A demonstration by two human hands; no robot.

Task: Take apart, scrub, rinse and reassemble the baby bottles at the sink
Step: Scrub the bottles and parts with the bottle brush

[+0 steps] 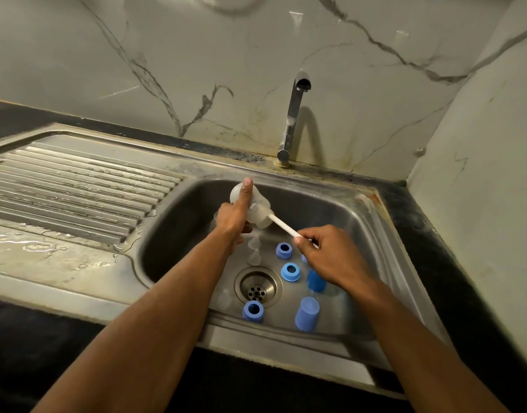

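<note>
My left hand [235,217] grips a clear baby bottle body [257,208] over the sink basin [354,222], thumb stretched along its side, mouth tilted down to the right. A white brush handle [283,225] sticks out of the bottle's mouth, and my right hand [324,253] pinches its free end. On the basin floor lie three blue screw rings [284,250] [290,272] [253,311], two blue caps [307,313] [315,281] and clear teats [254,250], one [225,299] left of the drain. The brush head is hidden inside the bottle.
The chrome tap [295,114] stands behind the basin with no water running. A wet ribbed draining board [74,186] lies to the left. The drain [257,289] sits in the basin's middle. Marble walls close in behind and on the right.
</note>
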